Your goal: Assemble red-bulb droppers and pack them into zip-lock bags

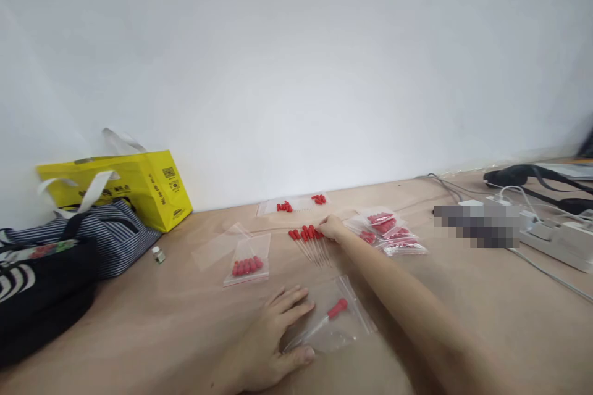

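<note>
My left hand (273, 336) lies spread, its thumb and fingertips on the left edge of a clear zip bag (343, 333). Inside that bag is one dropper with a red bulb (338, 308). Farther off, my right hand (330, 228) has its fingers closed at the right end of a fanned group of red-bulbed droppers (304, 235); what is between the fingertips is too small to make out. A bag of red bulbs (247, 266) lies left of the group. Several bags of red pieces (382, 223) are stacked just right of my right hand.
Along the wall lies a flat bag with red pieces (284, 206). At the left are a yellow bag (157, 191), a striped bag (123, 237), a black bag (50, 290) and a small bottle (158, 254). A power strip (556, 241), cables and a black headset (514, 175) lie right.
</note>
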A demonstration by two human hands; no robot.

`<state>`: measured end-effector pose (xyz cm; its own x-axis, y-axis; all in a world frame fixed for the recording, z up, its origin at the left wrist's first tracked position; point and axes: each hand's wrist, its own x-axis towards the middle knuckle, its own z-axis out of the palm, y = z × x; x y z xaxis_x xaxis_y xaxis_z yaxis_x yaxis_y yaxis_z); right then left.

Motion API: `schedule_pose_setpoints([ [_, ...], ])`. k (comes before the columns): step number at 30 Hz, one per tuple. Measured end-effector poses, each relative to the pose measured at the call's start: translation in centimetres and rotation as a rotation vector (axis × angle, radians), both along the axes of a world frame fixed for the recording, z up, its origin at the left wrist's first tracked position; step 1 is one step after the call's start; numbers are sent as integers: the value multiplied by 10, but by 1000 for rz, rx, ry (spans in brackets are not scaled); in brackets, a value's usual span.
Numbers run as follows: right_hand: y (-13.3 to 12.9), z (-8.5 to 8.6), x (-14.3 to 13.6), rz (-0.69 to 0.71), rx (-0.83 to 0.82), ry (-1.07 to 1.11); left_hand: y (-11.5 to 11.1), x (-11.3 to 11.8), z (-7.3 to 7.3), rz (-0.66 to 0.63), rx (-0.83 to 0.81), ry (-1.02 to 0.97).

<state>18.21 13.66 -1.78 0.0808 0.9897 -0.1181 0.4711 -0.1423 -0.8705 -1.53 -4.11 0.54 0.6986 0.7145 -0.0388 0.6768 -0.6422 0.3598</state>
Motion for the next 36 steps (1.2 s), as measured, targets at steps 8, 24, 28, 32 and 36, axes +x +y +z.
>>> schedule_pose_setpoints([
  [8,-61,10,58,-207,384,220,-1,4,-1,34,7,-32],
  [24,-148,-11,62,-194,235,733,-2,5,1,42,38,-62],
  [28,-157,-10,60,56,76,785,-3,7,3,58,21,-25],
  [32,-161,-6,64,394,-101,566,-3,7,2,70,23,-18],
  [36,-163,-4,60,493,-89,408,-3,7,1,67,35,-20],
])
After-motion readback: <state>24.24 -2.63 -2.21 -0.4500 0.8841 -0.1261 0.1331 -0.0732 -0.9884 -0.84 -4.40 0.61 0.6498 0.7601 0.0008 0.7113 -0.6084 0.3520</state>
